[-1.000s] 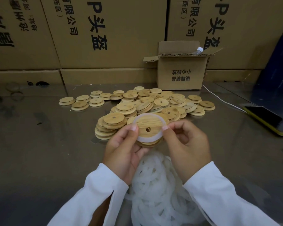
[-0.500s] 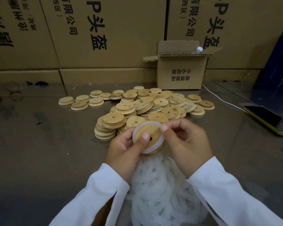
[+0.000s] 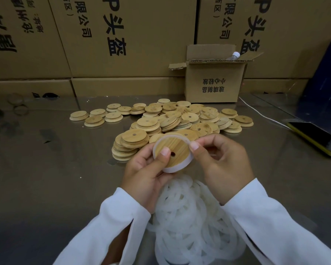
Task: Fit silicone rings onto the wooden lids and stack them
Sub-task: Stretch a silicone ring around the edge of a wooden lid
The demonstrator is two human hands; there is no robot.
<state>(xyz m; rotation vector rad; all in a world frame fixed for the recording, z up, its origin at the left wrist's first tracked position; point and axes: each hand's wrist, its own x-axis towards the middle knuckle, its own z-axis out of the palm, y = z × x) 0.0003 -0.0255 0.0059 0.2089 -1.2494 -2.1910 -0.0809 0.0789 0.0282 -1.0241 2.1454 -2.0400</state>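
Cartons (image 3: 132, 35) are stacked behind the table (image 3: 46, 188). At centre, one holed wooden lid (image 3: 175, 150), rimmed by one white silicone ring (image 3: 177, 169), is pinched between left hand (image 3: 147, 173) and right hand (image 3: 224, 165). Dozens of lids (image 3: 172, 119) are heaped at 12 o'clock, uncounted rings (image 3: 191, 222) at 6.

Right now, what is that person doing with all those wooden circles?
A person is fitting a white ring around a wooden lid. The left hand holds the lid, thumb on its face; the right hand pinches the ring at its rim. More lids lie heaped behind, and loose rings are piled underneath.
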